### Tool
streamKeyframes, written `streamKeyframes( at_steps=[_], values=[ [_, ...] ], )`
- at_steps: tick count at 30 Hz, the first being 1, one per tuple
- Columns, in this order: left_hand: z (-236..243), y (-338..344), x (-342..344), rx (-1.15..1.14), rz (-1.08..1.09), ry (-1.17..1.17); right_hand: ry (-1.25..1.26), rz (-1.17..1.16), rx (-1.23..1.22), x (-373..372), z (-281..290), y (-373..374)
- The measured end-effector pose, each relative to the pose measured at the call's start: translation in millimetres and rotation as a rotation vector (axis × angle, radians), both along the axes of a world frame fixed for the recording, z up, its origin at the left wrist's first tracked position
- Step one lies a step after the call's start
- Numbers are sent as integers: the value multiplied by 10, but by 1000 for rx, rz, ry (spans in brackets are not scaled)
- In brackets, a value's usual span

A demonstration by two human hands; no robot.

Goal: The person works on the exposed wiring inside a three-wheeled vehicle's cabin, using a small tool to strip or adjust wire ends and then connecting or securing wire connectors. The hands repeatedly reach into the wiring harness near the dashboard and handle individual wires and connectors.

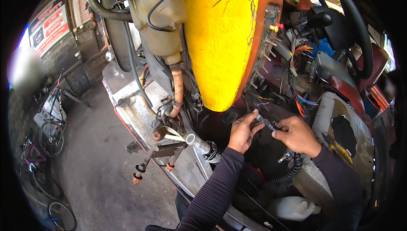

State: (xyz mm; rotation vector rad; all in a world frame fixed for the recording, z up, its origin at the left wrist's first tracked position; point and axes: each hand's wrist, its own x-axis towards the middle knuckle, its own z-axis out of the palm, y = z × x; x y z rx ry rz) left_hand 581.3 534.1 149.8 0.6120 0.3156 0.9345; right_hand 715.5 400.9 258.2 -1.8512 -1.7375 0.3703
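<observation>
My left hand pinches the light tip of a black cable end between thumb and fingers. A little to the right, my right hand has its thumb and fingers closed on the dark part of that cable end. What the tip is exactly is too small to tell. Thin loose wires stick out just above my left hand. Below my right hand hangs a coiled black hose beside a small metal fitting. Both hands are over the dark footwell of an opened-up vehicle.
A yellow panel with a row of switches rises ahead. Coloured wires hang under the steering wheel. Yellow-handled pliers lie on the worn grey seat. A white jug lies low. Bicycles stand left.
</observation>
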Motion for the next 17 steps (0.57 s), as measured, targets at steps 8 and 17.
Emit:
streamKeyframes(
  at_steps=[8,17],
  values=[
    [-5,-17,-12,3,-1,9,-56,7,-4,-45,30,10],
    [-10,14,-30,4,13,26,-40,-16,-55,-62,50,35]
  ],
)
